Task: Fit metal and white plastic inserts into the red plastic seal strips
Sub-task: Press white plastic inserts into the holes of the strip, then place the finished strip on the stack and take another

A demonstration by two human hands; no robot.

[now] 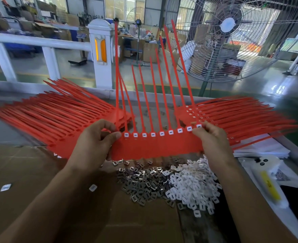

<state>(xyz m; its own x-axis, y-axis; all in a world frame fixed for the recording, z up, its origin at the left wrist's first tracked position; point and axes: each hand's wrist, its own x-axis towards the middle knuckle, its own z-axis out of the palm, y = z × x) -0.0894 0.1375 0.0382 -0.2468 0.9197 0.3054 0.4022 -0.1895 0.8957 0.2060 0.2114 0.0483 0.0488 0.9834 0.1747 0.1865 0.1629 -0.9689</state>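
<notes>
Both hands hold one red seal strip sheet (155, 146) up above the tabletop (30, 172), flat band toward the person, its long tails fanning upward. Left hand (93, 142) grips the sheet's left end — thumb on top near the first socket, fingers curled under the band. Right hand (213, 139) grips the right end, fingertips (196, 132) pinched at the last white cap in the row.

White plastic inserts (162, 133) sit in the row of sockets along the band's upper edge; nine caps countable, each with a dark slot.

Directly beneath the held sheet, on brown cardboard: a heap of metal inserts (141, 181) to the left, touching a heap of loose white inserts (192, 183) to the right. Two stray white pieces (93, 187) lie apart on the cardboard further left.

Left stack of red strips (48, 120) lies flat behind the left hand, sockets bare. Right stack (241, 120) lies behind the right hand — white caps visible in its near sockets.

Background: large standing fan (232, 37), white railing post (101, 53). White plastic bags (267, 172) at the tabletop's right edge.
</notes>
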